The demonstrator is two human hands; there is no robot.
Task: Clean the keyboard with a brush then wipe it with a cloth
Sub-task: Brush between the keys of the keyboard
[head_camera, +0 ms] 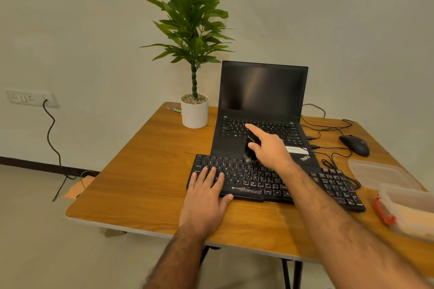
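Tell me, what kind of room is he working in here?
Most likely a small home or office desk corner. A wooden table against a plain wall holds an open laptop, a separate black keyboard and a wired mouse, with a potted plant beside them.

The brown wooden table [145, 171] fills the lower centre of the frame. On it, at centre, lies the black external keyboard [270, 180], and directly above it in the frame stands the open black laptop [263, 110], their edges touching. Upper left of the laptop is the green plant in a white pot [194, 112]. The dark computer mouse [354, 145] lies at centre right, with the clear plastic containers [399, 195] below it at the right edge.
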